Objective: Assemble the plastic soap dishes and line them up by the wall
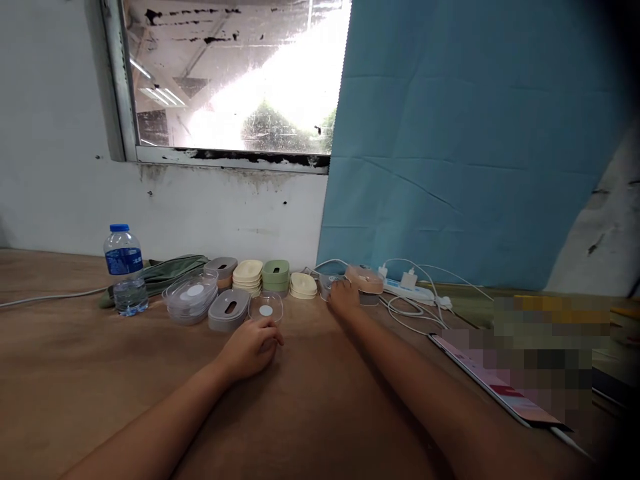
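My left hand [251, 348] rests on the brown tabletop with its fingers loosely curled and nothing visible in them. Just beyond it is a small clear plastic container [266, 304] with a white round spot. A grey box with a slot [229, 311] stands to its left. My right hand [344, 298] reaches farther forward, fingers bent over a small clear plastic container [326, 283] and closed on its near side. The fingertips are partly hidden. Right beside this hand stands a peach-lidded clear box [366, 281]. Cream lids [303, 285] lie stacked between the two hands.
Clear containers [190, 299], cream lids [247, 275] and green slotted lids [276, 272] stand in stacks along the wall. A water bottle [124, 270] is at left. On the right are a power strip [415, 292] with cables and a tablet [493, 380].
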`<state>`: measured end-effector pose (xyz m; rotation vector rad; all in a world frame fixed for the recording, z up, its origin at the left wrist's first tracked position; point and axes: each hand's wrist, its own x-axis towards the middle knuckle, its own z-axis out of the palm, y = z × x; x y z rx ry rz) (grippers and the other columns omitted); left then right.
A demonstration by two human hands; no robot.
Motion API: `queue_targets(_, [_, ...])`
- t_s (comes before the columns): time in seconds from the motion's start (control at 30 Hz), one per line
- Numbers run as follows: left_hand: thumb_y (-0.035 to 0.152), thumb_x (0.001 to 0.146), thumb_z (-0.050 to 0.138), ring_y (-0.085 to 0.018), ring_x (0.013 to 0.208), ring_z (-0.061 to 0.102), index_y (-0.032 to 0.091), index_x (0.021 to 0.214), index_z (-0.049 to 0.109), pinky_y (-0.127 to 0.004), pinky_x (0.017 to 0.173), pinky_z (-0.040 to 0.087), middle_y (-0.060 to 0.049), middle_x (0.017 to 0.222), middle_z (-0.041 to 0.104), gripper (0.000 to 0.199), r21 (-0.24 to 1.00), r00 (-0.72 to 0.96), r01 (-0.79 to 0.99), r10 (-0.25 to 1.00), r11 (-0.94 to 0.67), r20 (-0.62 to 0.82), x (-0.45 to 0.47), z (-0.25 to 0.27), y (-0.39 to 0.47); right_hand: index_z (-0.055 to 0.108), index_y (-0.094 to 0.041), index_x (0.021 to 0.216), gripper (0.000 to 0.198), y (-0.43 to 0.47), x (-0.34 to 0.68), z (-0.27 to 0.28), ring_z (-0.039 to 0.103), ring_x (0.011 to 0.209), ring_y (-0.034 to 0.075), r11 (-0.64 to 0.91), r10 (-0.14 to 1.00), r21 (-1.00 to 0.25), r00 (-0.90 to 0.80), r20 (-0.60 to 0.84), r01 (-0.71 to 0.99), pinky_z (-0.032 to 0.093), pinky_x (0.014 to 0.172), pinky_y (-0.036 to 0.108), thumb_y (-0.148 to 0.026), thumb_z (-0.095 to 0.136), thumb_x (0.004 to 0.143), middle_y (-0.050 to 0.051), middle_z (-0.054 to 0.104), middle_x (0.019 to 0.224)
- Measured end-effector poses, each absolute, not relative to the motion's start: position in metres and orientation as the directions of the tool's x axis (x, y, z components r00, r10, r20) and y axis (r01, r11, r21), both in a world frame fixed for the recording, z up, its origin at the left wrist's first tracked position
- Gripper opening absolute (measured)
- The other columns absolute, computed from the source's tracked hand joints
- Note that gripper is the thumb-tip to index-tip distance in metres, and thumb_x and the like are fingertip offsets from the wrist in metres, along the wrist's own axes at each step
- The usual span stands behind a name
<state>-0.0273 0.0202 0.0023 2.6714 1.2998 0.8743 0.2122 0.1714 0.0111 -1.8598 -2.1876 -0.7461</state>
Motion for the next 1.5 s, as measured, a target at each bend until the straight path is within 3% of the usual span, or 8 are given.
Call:
queue_targets(0.13, [0.008, 0.071, 0.045, -0.016, 0.078, 0.055, 0.021, 0.080, 0.063, -0.026, 0.071, 0.039, -0.002, 0.087, 0.058, 0.024, 0.301, 0.433, 0.728, 0.753, -0.616, 0.495, -0.030, 0.004, 0.022, 0.050, -0.013, 0.111, 0.029, 0.187, 0.197, 0.020, 0.055, 0.094, 0.019, 0.137, 0.874, 0.270, -0.245, 0.421, 0.953, 0.048, 0.079, 0.038, -0.029, 0.050, 0.087, 0.008, 0.053, 0.111])
queue_targets(0.4, [0.012, 0.072, 0.047, -0.019, 0.084, 0.053, 0.020, 0.076, 0.063, -0.032, 0.077, 0.037, -0.003, 0.086, 0.059, 0.018, 0.342, 0.298, 0.776, 0.785, -0.530, 0.543, -0.040, 0.005, 0.030, 0.051, -0.013, 0.111, 0.028, 0.189, 0.162, 0.006, 0.056, 0.093, 0.019, 0.376, 0.840, 0.265, -0.447, 0.308, 0.888, 0.048, 0.078, 0.038, -0.029, 0.050, 0.087, 0.008, 0.054, 0.110])
queue_targets(0.67, [0.017, 0.074, 0.046, -0.024, 0.091, 0.050, 0.022, 0.086, 0.062, -0.038, 0.082, 0.035, -0.005, 0.094, 0.058, 0.021, 0.180, 0.178, 0.916, 0.767, -0.358, 0.617, -0.063, 0.014, 0.037, 0.051, -0.015, 0.111, 0.027, 0.167, 0.186, -0.006, 0.056, 0.092, 0.018, 0.479, 0.783, 0.130, -0.489, 0.383, 0.868, 0.048, 0.077, 0.038, -0.029, 0.049, 0.088, 0.007, 0.053, 0.111])
queue_targets(0.8, [0.020, 0.073, 0.046, -0.025, 0.096, 0.049, 0.021, 0.092, 0.060, -0.038, 0.085, 0.034, -0.007, 0.097, 0.056, 0.024, 0.138, 0.114, 0.965, 0.828, -0.224, 0.549, -0.076, 0.013, 0.041, 0.051, -0.014, 0.109, 0.022, 0.137, 0.205, -0.008, 0.056, 0.093, 0.018, 0.598, 0.701, 0.106, -0.582, 0.412, 0.795, 0.048, 0.080, 0.036, -0.023, 0.044, 0.090, 0.008, 0.055, 0.108])
queue_targets(0.93, [0.027, 0.069, 0.050, -0.029, 0.101, 0.048, 0.013, 0.103, 0.055, -0.040, 0.086, 0.036, -0.013, 0.104, 0.055, 0.037, 0.130, 0.054, 0.985, 0.915, -0.115, 0.399, -0.084, 0.003, 0.046, 0.053, -0.015, 0.105, 0.022, 0.095, 0.229, -0.013, 0.057, 0.092, 0.020, 0.730, 0.587, 0.119, -0.706, 0.396, 0.673, 0.048, 0.082, 0.036, -0.021, 0.039, 0.090, 0.010, 0.057, 0.103])
queue_targets(1.07, [0.025, 0.070, 0.050, -0.032, 0.099, 0.050, 0.012, 0.097, 0.058, -0.044, 0.085, 0.035, -0.015, 0.100, 0.058, 0.031, 0.112, 0.064, 0.987, 0.928, -0.112, 0.366, -0.087, -0.002, 0.048, 0.052, -0.019, 0.107, 0.025, 0.047, 0.252, -0.013, 0.056, 0.096, 0.021, 0.800, 0.504, 0.122, -0.769, 0.394, 0.587, 0.048, 0.083, 0.037, -0.020, 0.034, 0.090, 0.009, 0.057, 0.107])
queue_targets(1.33, [0.022, 0.080, 0.043, -0.028, 0.093, 0.052, 0.014, 0.089, 0.056, -0.038, 0.081, 0.036, -0.013, 0.096, 0.059, 0.019, 0.059, 0.123, 0.985, 0.907, -0.160, 0.402, -0.081, 0.009, 0.047, 0.052, -0.022, 0.104, 0.028, 0.007, 0.265, 0.003, 0.053, 0.102, 0.016, 0.856, 0.516, -0.206, -0.778, 0.358, 0.474, 0.045, 0.088, 0.029, -0.011, 0.034, 0.085, 0.007, 0.054, 0.111])
queue_targets(1.5, [0.023, 0.085, 0.039, -0.027, 0.095, 0.049, 0.013, 0.098, 0.056, -0.040, 0.087, 0.032, -0.012, 0.096, 0.058, 0.023, 0.005, 0.169, 0.976, 0.774, -0.217, 0.610, -0.065, 0.015, 0.038, 0.050, -0.022, 0.109, 0.039, 0.013, 0.269, 0.005, 0.050, 0.106, 0.016, 0.847, 0.529, -0.265, -0.776, 0.342, 0.461, 0.041, 0.092, 0.031, -0.005, 0.035, 0.077, 0.006, 0.053, 0.114])
